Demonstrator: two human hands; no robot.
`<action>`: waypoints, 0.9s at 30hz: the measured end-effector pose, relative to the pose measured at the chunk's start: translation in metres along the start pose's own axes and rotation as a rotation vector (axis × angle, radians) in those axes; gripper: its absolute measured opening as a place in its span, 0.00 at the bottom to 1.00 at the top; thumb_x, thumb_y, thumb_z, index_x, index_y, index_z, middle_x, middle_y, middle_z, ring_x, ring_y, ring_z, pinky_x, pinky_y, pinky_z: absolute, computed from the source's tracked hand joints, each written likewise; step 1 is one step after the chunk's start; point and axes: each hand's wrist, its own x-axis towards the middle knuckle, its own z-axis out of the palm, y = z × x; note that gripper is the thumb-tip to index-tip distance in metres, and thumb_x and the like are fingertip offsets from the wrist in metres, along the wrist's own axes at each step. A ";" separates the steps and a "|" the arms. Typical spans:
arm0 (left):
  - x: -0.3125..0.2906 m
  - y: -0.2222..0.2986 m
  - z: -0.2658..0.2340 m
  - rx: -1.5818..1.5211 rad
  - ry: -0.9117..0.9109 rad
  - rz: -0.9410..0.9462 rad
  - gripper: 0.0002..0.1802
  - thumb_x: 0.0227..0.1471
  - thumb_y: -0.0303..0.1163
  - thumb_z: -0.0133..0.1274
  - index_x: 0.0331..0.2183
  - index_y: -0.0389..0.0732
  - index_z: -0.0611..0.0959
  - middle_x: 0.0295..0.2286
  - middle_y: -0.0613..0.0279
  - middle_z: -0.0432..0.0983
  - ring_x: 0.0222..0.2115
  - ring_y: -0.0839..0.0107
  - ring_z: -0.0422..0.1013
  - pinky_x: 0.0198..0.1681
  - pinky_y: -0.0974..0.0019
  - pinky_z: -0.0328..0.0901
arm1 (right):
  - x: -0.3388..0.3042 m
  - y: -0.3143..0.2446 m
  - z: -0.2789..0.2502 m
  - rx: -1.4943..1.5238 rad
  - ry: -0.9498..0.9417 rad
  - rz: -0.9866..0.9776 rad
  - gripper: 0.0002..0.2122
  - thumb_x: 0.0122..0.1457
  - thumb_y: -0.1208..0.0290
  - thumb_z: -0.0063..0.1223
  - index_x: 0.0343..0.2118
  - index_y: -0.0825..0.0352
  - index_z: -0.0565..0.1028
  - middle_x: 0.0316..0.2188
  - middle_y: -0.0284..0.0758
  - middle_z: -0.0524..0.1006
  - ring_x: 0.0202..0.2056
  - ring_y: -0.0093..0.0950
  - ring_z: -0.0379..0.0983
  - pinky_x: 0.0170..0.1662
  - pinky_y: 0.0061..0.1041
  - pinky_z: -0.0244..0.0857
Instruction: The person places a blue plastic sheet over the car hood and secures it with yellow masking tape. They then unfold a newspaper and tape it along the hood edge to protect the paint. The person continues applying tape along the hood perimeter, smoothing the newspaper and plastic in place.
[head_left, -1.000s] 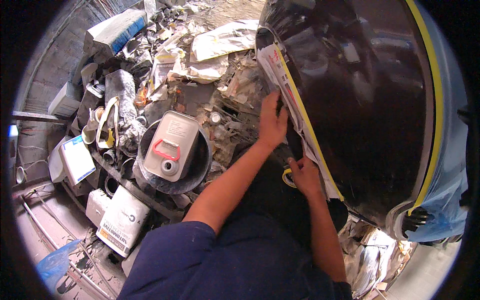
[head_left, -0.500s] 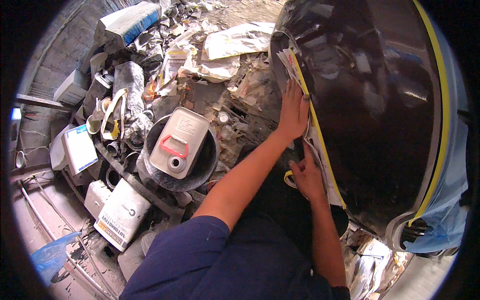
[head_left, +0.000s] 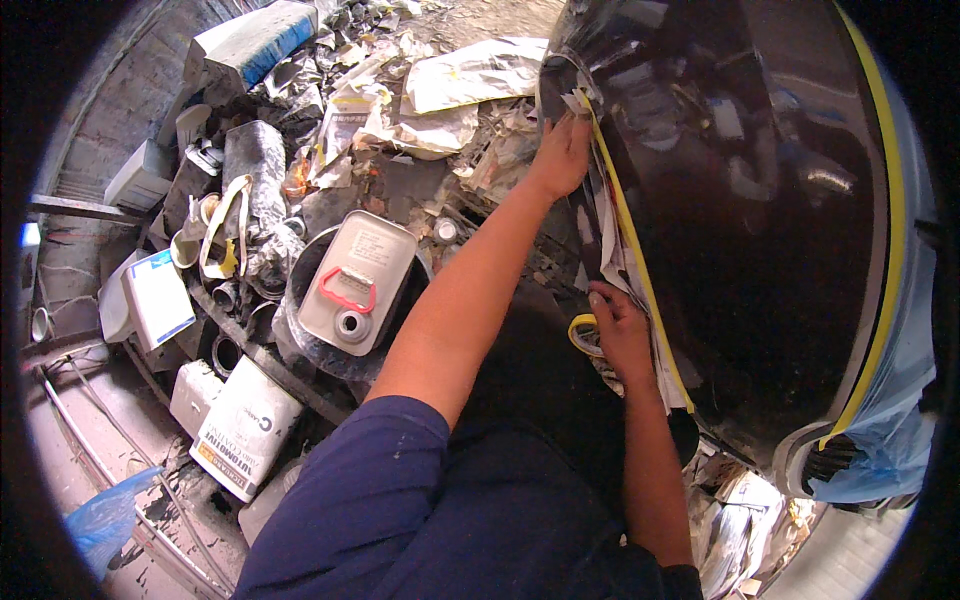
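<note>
A dark, glossy car body panel [head_left: 740,230] curves up on my right. Yellow masking tape [head_left: 634,245] runs along its near edge, with creased masking paper [head_left: 612,232] attached below it. My left hand [head_left: 563,160] is at the far end of this strip, its fingers curled on the paper, whose tip sticks out beyond them. Lower down, my right hand [head_left: 622,335] is closed beside the paper's edge. A roll of yellow tape [head_left: 584,335] sits against its fingers, partly hidden by them.
To the left, a pale metal can [head_left: 360,270] with a red handle stands on a black bucket [head_left: 300,335]. White containers [head_left: 245,430], crumpled paper [head_left: 470,80] and scrap crowd the floor. Blue plastic sheeting [head_left: 890,400] hangs at the panel's right edge.
My left hand has slid away from me along the edge, from lying flat to curled fingers at the paper's end. My right hand rose slightly, and its pointing index finger has bent in.
</note>
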 end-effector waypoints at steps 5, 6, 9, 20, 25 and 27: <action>0.007 -0.001 -0.006 0.052 0.001 -0.042 0.30 0.79 0.45 0.33 0.65 0.35 0.75 0.65 0.36 0.72 0.70 0.36 0.62 0.76 0.34 0.46 | 0.018 -0.037 0.017 0.023 -0.301 -0.068 0.32 0.67 0.56 0.68 0.72 0.59 0.73 0.32 0.36 0.81 0.35 0.27 0.78 0.45 0.32 0.74; 0.010 0.003 -0.012 0.062 -0.048 -0.069 0.30 0.79 0.45 0.32 0.66 0.35 0.75 0.65 0.36 0.73 0.69 0.35 0.63 0.75 0.35 0.48 | 0.023 -0.044 0.018 -0.039 -0.315 -0.115 0.35 0.66 0.57 0.69 0.74 0.58 0.70 0.32 0.36 0.81 0.35 0.28 0.78 0.45 0.32 0.74; 0.011 0.021 -0.025 0.036 -0.107 -0.156 0.39 0.78 0.56 0.32 0.65 0.30 0.76 0.62 0.30 0.74 0.68 0.35 0.66 0.72 0.42 0.55 | 0.046 -0.048 0.023 0.064 -0.202 -0.204 0.49 0.64 0.63 0.71 0.83 0.52 0.50 0.33 0.37 0.80 0.35 0.29 0.76 0.44 0.31 0.73; 0.035 0.026 -0.049 -0.266 0.037 -0.375 0.58 0.71 0.75 0.27 0.67 0.26 0.74 0.64 0.37 0.73 0.68 0.48 0.67 0.73 0.56 0.54 | 0.081 -0.068 0.022 0.414 -0.073 -0.067 0.43 0.69 0.65 0.65 0.82 0.60 0.51 0.39 0.33 0.81 0.37 0.24 0.74 0.43 0.30 0.71; -0.002 0.015 -0.076 -0.150 0.219 -0.399 0.39 0.74 0.61 0.40 0.60 0.34 0.82 0.51 0.48 0.84 0.50 0.62 0.78 0.59 0.60 0.67 | 0.088 -0.054 0.018 0.510 -0.130 -0.034 0.40 0.71 0.66 0.62 0.81 0.58 0.54 0.39 0.32 0.81 0.39 0.23 0.75 0.41 0.26 0.69; -0.037 0.013 -0.084 0.044 0.131 -0.436 0.32 0.72 0.54 0.47 0.52 0.34 0.88 0.40 0.51 0.86 0.39 0.64 0.79 0.48 0.58 0.71 | 0.088 -0.051 0.017 0.530 -0.140 -0.021 0.39 0.71 0.66 0.60 0.81 0.58 0.54 0.39 0.32 0.80 0.40 0.22 0.75 0.41 0.25 0.69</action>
